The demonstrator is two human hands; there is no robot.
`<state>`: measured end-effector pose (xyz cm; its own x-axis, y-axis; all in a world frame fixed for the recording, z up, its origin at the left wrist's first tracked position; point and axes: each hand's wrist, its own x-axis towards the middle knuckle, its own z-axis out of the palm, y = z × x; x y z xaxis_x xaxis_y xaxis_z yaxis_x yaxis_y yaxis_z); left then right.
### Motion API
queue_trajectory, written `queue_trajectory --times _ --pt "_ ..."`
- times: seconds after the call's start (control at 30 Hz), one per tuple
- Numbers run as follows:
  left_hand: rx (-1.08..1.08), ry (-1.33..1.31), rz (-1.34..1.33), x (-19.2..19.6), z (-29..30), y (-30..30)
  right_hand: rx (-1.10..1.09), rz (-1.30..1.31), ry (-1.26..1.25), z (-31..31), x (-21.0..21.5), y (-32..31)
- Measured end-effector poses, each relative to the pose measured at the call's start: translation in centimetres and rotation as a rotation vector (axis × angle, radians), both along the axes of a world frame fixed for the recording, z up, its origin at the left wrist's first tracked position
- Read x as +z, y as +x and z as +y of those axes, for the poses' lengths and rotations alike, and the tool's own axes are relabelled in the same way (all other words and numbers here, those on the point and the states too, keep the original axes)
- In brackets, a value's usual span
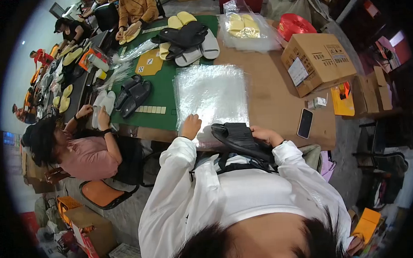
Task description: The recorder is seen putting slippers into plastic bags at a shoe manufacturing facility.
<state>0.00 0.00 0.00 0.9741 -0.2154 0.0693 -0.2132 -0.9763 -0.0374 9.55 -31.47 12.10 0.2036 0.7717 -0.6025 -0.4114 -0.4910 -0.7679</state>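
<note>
A stack of clear plastic bags lies flat on the table in front of me. My left hand is at its near left edge, fingers curled and closed on the film of a bag. With my right hand I grip a pair of black slide sandals at the table's near edge, just over the lower right corner of the bags. The fingers of that hand are partly hidden behind the sandals.
Black, white and yellow slippers are heaped beyond the bags. Bagged yellow slippers, a red twine roll, a cardboard box and a phone lie right. A co-worker at left handles white slippers beside dark ones.
</note>
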Motion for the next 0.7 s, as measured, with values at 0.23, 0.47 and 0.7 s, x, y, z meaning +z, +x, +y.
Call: queue_trajectory --times 0.23,0.47,0.7 --pt "0.204 0.164 -0.171 3.3 -1.0 0.1 -0.032 -0.017 0.059 0.0 -1.9 -0.2" --pt "0.472 -0.486 -0.312 7.1 -5.0 2.3 -0.071 -0.432 0.103 1.5 -3.7 0.0" --pt "0.214 -0.595 -0.408 10.3 -7.9 2.9 -0.206 -1.321 -0.172 3.3 -4.7 -1.5"
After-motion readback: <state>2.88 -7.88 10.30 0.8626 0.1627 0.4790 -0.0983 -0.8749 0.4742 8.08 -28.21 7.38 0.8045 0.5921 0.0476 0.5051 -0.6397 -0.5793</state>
